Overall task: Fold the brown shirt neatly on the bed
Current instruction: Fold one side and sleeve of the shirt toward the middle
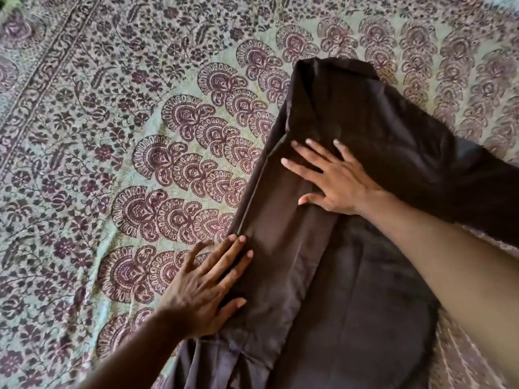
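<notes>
1. Left hand (207, 287) lies flat and open, fingers spread, pressing the shirt's folded left edge
2. Right hand (334, 178) is also open, palm down, holding the upper middle of the shirt (365, 276)
3. The shirt lies lengthwise on the bed (112, 136), one side folded in, a part trailing right
4. The cloth looks thin, soft and light; it will probably slide and crease, so pinch it at hems and folded edges

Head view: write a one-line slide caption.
Both hands pressed flat on a partly folded brown shirt on a patterned bedspread, left hand at its folded edge, right hand further up.
</notes>
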### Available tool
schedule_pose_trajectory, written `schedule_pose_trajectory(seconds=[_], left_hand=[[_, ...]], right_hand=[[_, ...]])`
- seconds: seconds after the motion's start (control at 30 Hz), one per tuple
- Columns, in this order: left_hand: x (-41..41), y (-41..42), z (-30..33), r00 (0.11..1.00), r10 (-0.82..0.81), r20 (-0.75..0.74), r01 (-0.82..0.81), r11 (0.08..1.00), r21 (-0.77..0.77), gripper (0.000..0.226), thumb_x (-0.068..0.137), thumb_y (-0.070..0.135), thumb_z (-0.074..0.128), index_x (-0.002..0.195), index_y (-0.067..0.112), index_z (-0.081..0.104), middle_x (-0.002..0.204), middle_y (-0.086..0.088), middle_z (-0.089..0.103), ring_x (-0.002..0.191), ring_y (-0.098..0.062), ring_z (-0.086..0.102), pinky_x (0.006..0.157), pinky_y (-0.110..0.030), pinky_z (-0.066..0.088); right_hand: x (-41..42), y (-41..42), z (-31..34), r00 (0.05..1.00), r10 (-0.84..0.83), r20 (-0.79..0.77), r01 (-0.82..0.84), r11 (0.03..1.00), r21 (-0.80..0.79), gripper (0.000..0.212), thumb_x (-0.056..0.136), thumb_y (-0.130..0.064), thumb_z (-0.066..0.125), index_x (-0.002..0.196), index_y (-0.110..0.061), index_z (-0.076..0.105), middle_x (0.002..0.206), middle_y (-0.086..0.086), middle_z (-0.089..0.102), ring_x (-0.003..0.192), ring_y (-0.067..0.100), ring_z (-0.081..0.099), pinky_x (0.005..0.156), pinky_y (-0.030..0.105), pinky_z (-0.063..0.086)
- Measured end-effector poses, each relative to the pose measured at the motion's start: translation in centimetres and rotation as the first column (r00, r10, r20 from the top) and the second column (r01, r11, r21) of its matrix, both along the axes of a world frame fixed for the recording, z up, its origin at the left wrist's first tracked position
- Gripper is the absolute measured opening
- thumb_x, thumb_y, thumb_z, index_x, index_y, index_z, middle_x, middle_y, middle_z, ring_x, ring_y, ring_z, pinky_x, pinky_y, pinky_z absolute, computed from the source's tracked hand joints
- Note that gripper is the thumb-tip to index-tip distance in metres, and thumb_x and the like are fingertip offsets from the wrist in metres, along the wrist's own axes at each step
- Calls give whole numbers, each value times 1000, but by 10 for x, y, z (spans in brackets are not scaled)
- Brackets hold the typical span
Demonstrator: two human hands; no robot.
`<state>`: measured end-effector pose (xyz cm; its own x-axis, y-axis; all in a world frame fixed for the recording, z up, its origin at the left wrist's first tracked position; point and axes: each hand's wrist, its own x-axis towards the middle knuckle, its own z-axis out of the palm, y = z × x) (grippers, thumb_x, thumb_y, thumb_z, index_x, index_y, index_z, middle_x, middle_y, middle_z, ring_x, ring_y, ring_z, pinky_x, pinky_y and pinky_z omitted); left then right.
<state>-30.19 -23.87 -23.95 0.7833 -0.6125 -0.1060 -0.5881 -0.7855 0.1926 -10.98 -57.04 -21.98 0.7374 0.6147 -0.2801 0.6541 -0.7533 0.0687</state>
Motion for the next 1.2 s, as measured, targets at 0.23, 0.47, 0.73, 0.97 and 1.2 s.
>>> schedule_pose_trajectory(seconds=[0.23, 0.47, 0.73, 0.97, 1.2], left_hand=[[0, 1, -3, 1000, -1, 17, 1, 1000, 31, 85, 89, 63, 56, 159, 19, 38, 171, -9, 22, 157, -24, 25, 117, -57, 25], [1, 2, -2, 1000, 2, -4, -2, 999, 33, 83, 90, 62, 54, 159, 19, 38, 171, -9, 22, 157, -26, 25, 117, -57, 30], [1, 4, 1, 1000, 0, -25, 0, 1000, 23, 82, 93, 62, 52, 161, 19, 34, 172, -9, 18, 157, -27, 24, 116, -60, 35], [0, 4, 0, 1000, -2, -27, 3, 1000, 26, 82, 94, 63, 49, 161, 20, 33, 172, -8, 16, 158, -26, 21, 117, -60, 32], [2, 4, 3, 999, 8, -33, -7, 999, 33, 82, 94, 65, 47, 161, 21, 32, 172, -7, 16, 158, -24, 20, 118, -58, 31]], right_hand=[[16, 27, 8, 990, 69, 124, -84, 989, 122, 100, 93, -83, 20, 166, -15, 14, 174, 10, 5, 161, 30, 5, 126, 57, 10], [66, 16, -1, 999, 50, 4, -50, 998, 41, 83, 88, -86, 3, 162, -48, -3, 174, -7, -2, 161, 26, 7, 124, 61, 12], [54, 43, 18, 976, -193, 99, 181, 976, 121, 98, 91, -85, 18, 166, -23, 8, 174, 8, -1, 161, 31, 1, 125, 62, 12], [42, 17, -3, 979, -198, 43, 195, 978, 69, 106, 88, -88, 9, 166, -17, 8, 175, 4, 3, 161, 27, 7, 126, 53, 25], [-37, 68, 7, 993, -110, 42, 104, 986, 133, 96, 96, -78, 26, 166, -14, 14, 174, 9, 4, 161, 30, 5, 126, 60, 13]])
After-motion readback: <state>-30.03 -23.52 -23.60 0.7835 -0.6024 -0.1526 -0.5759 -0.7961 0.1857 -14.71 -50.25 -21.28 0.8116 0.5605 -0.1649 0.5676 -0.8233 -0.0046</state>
